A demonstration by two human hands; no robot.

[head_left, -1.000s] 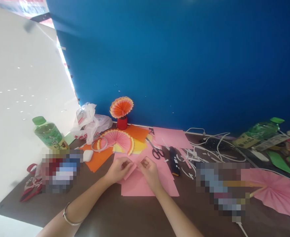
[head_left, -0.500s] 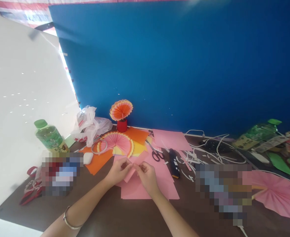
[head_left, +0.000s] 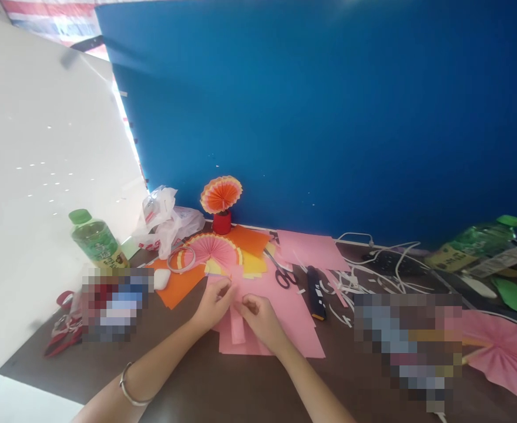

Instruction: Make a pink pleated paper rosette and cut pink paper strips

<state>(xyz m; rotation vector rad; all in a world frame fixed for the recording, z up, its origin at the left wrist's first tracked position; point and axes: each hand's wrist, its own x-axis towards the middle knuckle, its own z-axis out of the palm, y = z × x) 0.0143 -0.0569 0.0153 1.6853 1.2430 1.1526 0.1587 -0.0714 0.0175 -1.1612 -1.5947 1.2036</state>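
A narrow folded strip of pink paper (head_left: 238,329) stands nearly upright in view between my two hands. My left hand (head_left: 213,302) pinches its left edge, thumb and fingers closed. From the other side my right hand (head_left: 262,320) grips it with bent fingertips; the exact contact is partly hidden. Beneath both hands lie pink paper sheets (head_left: 291,317) on the dark table. Just beyond is a pleated pink fan with an orange and yellow rim (head_left: 212,248), beside yellow paper (head_left: 255,264). Dark-handled scissors (head_left: 282,278) rest right of the hands.
A pleated paper flower (head_left: 221,195) stands in a red pot (head_left: 222,222) by the blue panel (head_left: 311,117). At left are a green-capped bottle (head_left: 100,244) and plastic bag (head_left: 164,223). A black cutter (head_left: 315,294), white cables (head_left: 402,264) and a pink fan (head_left: 505,349) lie right.
The pink strip has turned from a slant to nearly upright, its lower end pointing toward me. My hands have shifted slightly around it, and the whole view has moved a little.
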